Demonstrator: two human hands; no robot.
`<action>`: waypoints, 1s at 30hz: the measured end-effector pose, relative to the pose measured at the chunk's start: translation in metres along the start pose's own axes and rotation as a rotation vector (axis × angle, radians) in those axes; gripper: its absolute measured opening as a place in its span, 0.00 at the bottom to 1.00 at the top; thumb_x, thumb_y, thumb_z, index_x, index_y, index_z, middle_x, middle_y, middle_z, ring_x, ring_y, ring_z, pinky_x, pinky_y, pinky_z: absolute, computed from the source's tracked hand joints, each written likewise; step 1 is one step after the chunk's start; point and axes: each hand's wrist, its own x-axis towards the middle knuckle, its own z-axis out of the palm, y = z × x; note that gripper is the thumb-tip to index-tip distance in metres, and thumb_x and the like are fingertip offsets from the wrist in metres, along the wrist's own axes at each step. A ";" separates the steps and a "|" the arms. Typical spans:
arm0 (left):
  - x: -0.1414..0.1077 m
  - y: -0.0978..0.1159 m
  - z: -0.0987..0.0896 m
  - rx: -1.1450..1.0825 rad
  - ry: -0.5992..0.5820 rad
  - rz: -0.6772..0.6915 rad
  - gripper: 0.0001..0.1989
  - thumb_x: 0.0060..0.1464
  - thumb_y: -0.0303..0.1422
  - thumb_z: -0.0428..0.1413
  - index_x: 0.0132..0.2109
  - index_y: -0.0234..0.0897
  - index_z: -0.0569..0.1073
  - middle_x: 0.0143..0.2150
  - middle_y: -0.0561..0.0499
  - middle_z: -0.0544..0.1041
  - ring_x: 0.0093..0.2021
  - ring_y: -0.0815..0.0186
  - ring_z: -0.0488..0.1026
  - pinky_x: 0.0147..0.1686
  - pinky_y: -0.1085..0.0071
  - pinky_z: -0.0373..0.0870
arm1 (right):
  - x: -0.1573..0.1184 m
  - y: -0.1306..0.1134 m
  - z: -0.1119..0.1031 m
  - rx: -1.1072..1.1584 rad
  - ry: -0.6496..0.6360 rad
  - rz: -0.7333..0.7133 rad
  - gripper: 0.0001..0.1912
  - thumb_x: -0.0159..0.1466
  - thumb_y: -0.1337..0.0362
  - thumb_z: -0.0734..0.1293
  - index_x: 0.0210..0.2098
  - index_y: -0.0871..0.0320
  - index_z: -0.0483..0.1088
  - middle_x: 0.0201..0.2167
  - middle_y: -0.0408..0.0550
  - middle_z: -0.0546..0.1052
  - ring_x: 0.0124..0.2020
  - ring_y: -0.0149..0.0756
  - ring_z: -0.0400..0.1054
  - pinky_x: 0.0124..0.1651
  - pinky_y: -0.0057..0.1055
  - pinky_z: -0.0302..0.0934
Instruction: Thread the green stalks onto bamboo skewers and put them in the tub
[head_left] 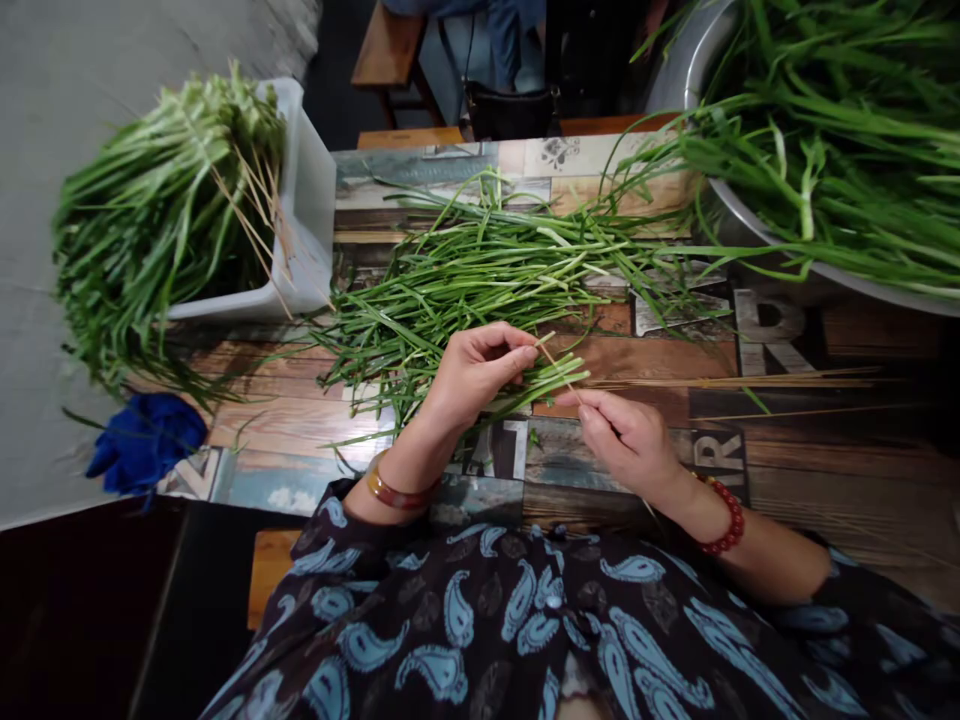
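Note:
My left hand is closed, pinching several chive stems whose pale ends point to the right. A thin bamboo skewer crosses these stems at a slant; its upper end is by my left fingertips. The lower end of the skewer is pinched between the thumb and forefinger of my right hand. Whether the skewer passes through every stem, I cannot tell. Just beyond my hands, a loose heap of green chives is spread over the table.
At the left, a white plastic bin holds chives with skewers sticking out. A large metal basin of chives stands at the upper right. Loose skewers lie right of my hands. A blue glove is at the left edge. A person's legs show beyond the table.

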 end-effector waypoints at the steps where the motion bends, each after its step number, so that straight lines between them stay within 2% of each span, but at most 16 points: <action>1: 0.000 0.000 0.000 -0.002 0.004 0.006 0.09 0.46 0.36 0.66 0.32 0.34 0.80 0.27 0.52 0.75 0.24 0.74 0.67 0.23 0.78 0.66 | 0.000 0.000 0.000 0.000 -0.003 0.008 0.15 0.69 0.65 0.57 0.43 0.58 0.75 0.16 0.40 0.70 0.20 0.31 0.68 0.26 0.26 0.62; 7: 0.000 0.001 0.000 -0.035 0.007 0.022 0.09 0.50 0.37 0.63 0.34 0.34 0.80 0.26 0.53 0.75 0.23 0.75 0.66 0.23 0.79 0.65 | -0.003 0.004 0.000 0.043 -0.021 0.058 0.16 0.69 0.65 0.57 0.47 0.60 0.74 0.17 0.41 0.71 0.21 0.31 0.69 0.26 0.27 0.63; 11: 0.001 0.000 0.000 -0.050 0.050 0.005 0.10 0.47 0.36 0.65 0.32 0.33 0.79 0.26 0.53 0.74 0.23 0.75 0.66 0.23 0.79 0.66 | -0.003 0.004 0.001 0.039 -0.033 0.072 0.16 0.69 0.64 0.57 0.48 0.59 0.74 0.17 0.40 0.71 0.20 0.31 0.68 0.25 0.26 0.63; 19: 0.002 -0.002 0.001 -0.069 0.071 0.003 0.09 0.46 0.36 0.65 0.31 0.34 0.78 0.25 0.53 0.74 0.24 0.74 0.67 0.23 0.78 0.66 | -0.002 0.002 0.002 0.006 -0.045 0.023 0.16 0.69 0.66 0.57 0.47 0.59 0.74 0.18 0.41 0.72 0.21 0.31 0.69 0.27 0.27 0.64; 24: 0.001 -0.003 0.001 -0.096 0.054 -0.003 0.09 0.46 0.36 0.65 0.31 0.34 0.78 0.25 0.53 0.74 0.23 0.75 0.67 0.23 0.79 0.65 | -0.002 0.002 0.002 0.012 -0.036 0.021 0.16 0.69 0.67 0.57 0.47 0.62 0.75 0.16 0.40 0.69 0.22 0.32 0.70 0.28 0.27 0.64; 30: 0.002 -0.003 0.001 -0.088 0.063 -0.015 0.11 0.47 0.38 0.65 0.31 0.33 0.78 0.25 0.53 0.75 0.23 0.74 0.67 0.23 0.78 0.65 | -0.002 0.001 0.001 0.018 -0.042 0.033 0.16 0.69 0.66 0.57 0.47 0.59 0.75 0.16 0.40 0.70 0.22 0.32 0.70 0.27 0.27 0.64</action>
